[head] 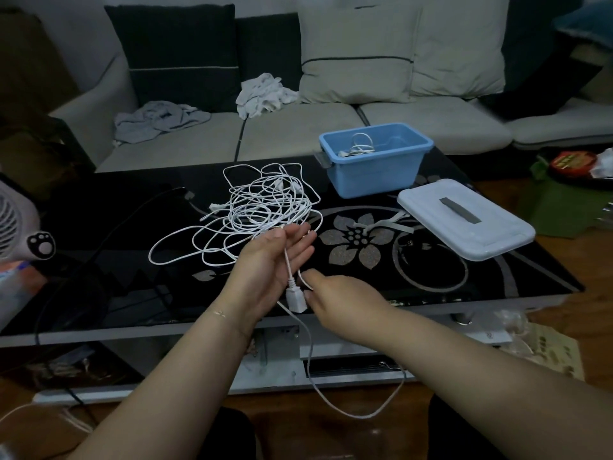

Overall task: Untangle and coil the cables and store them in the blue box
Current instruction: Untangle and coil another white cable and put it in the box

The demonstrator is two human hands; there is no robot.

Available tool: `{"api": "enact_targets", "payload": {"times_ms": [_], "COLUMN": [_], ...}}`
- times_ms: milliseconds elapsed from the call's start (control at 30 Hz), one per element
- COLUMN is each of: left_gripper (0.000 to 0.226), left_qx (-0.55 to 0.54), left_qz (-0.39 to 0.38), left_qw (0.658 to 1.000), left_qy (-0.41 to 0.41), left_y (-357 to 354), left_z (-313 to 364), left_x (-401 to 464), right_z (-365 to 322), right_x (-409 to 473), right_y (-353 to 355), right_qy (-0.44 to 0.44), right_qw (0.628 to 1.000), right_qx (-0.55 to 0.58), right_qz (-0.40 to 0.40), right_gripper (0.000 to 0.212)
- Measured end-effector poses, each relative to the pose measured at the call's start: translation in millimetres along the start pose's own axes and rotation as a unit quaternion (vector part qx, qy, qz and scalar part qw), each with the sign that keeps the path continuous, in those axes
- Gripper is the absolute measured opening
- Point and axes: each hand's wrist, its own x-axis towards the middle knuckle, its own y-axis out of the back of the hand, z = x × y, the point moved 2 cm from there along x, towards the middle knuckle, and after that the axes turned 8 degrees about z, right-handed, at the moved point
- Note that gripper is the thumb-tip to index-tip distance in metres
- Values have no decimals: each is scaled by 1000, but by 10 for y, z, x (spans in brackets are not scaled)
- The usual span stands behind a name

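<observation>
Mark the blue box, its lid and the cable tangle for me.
blue box (371, 180): head view, front wall.
lid (428, 207): head view, bare top left of the handle.
cable tangle (262, 207): head view, dense middle of the loops.

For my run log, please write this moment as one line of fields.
left hand: open, white cable across palm | right hand: pinches cable near plug | tangle: on table | blue box: open, holds cable

A tangle of white cables (262, 207) lay on the black table (464, 270), left of the blue box (374, 161). The lid (464, 224) sat right of the box. The left hand (275, 260), palm up, carried a cable; the right hand (345, 300) pinched it by the plug (296, 298).
</observation>
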Motion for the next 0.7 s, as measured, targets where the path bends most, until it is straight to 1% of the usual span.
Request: {"api": "enact_targets", "payload": {"times_ms": [100,167,200,267,333,367,400,433,500,533,600,633,700], "left_gripper": [25,27,29,36,40,40,40,38,32,29,25,25,26], "left_qx": [106,191,246,367,476,506,513,502,446,429,443,445,407], "left_qz": [5,9,6,-16,-42,-54,-65,-76,-99,-105,-116,-129,-156], "left_qw": [988,965,946,894,835,819,821,837,882,894,888,885,900], "left_qy": [-113,-179,-209,-256,-273,-265,-242,-204,-113,-80,-54,-47,-13], "left_y": [-6,-40,-64,-90,-56,-44,-36,-41,-54,-63,-69,-71,-82], "left_z": [-18,-14,-12,-32,-69,-81,-88,-91,-101,-91,-61,-51,-43], "left_x": [-4,-38,-63,-87,-66,-55,-51,-60,-71,-81,-99,-107,-135], "right_z": [-9,-37,-55,-61,-35,-19,-3,1,-16,-27,-6,35,147], "right_x": [-7,-5,-8,-13,-19,-23,-28,-37,-58,-66,-70,-60,-38], "right_y": [11,17,27,79,182,242,293,334,379,389,425,459,541], "right_qy": [22,36,39,36,27,21,15,14,17,23,29,18,-26], "right_qw": [1000,999,999,998,999,999,1000,1000,1000,999,996,994,993], "right_qx": [-15,-8,-1,13,21,20,17,14,8,-2,-37,-49,-21], "right_qz": [-12,-25,-35,-47,-30,-16,-4,4,18,30,69,93,116], "right_gripper": [29,34,34,28,25,24,23,23,24,25,29,31,34]}}
